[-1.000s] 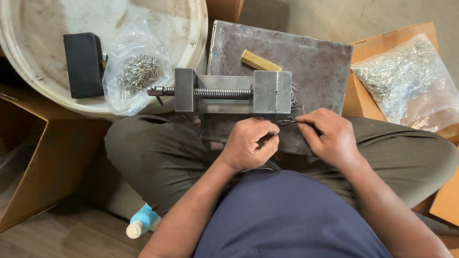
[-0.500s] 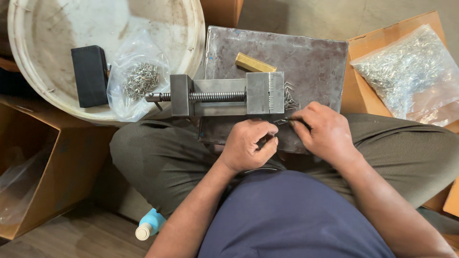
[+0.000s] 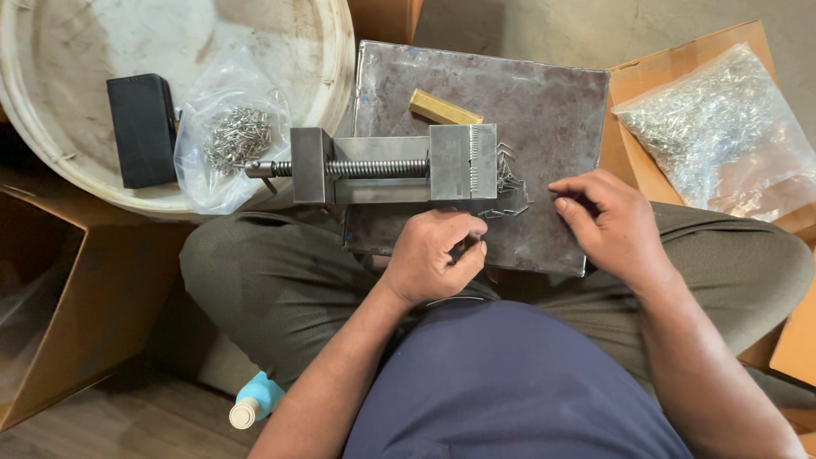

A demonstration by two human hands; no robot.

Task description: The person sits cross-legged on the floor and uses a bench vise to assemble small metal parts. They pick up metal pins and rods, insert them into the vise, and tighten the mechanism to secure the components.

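The right hand (image 3: pixel 614 223) has drawn back from the vise (image 3: pixel 393 163) since the earlier frame and now sits further toward the right edge of the plate (image 3: pixel 544 102); the left hand (image 3: pixel 433 255) has stayed at the near edge.

The left hand is curled into a loose fist, thumb and forefinger pinched together. Something small may sit in that pinch, but I cannot tell what. It rests over the near edge of the plate, just below the vise. The right hand lies palm down at the near right corner of the plate, fingers bent and pointing left toward the clips (image 3: pixel 508 197). Its fingertips are close to them, not plainly gripping any.

The plate rests across the person's lap. The clips, small bent wire pieces, lie scattered on the plate just beside the right end of the vise. The vise lies on its side along the left half of the plate, its screw sticking out past the left edge. Behind it, toward the far edge, lies a brass bar (image 3: pixel 444 108).

Off the left edge stands a round white tub (image 3: pixel 51 119), holding a black block (image 3: pixel 142 129) and a clear bag of metal bits (image 3: pixel 231 136). Off the right edge, a larger bag of wire parts (image 3: pixel 714 127) lies on a cardboard box (image 3: pixel 671 64). Near the left knee lies a blue bottle (image 3: pixel 255 401).
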